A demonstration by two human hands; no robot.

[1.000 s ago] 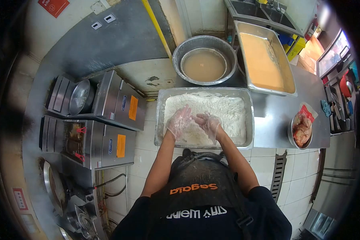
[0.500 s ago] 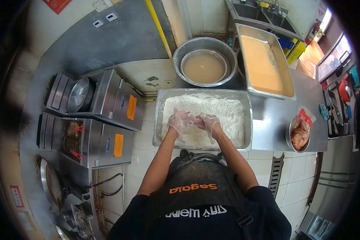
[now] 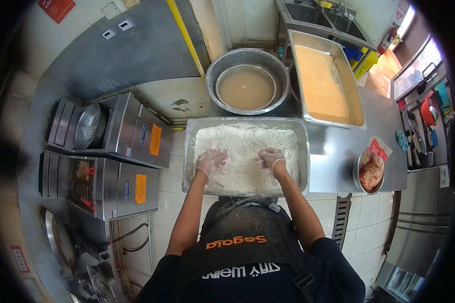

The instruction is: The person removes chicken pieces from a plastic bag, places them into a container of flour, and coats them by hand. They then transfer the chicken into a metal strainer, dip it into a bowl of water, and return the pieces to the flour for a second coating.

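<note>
A steel tray of white flour (image 3: 247, 139) lies in front of me, and both hands are over it in clear plastic gloves dusted white. My left hand (image 3: 213, 160) is at the left part of the flour, fingers spread and nothing in them. Toward the right side, my right hand (image 3: 271, 158) has its fingers curled inward at the flour. Whether it holds anything is hidden. A wide gap of flour separates the two hands.
Behind the tray stands a metal basin (image 3: 247, 56) of cloudy liquid. A deep pan of orange-brown powder (image 3: 321, 83) is at the back right. A bowl of raw meat (image 3: 372, 170) sits on the steel counter (image 3: 333, 146). Fryers (image 3: 129, 129) stand left.
My hands were close together over the middle of the flour. They have moved apart, the left one leftward and the right one rightward. The camera view has shifted slightly.
</note>
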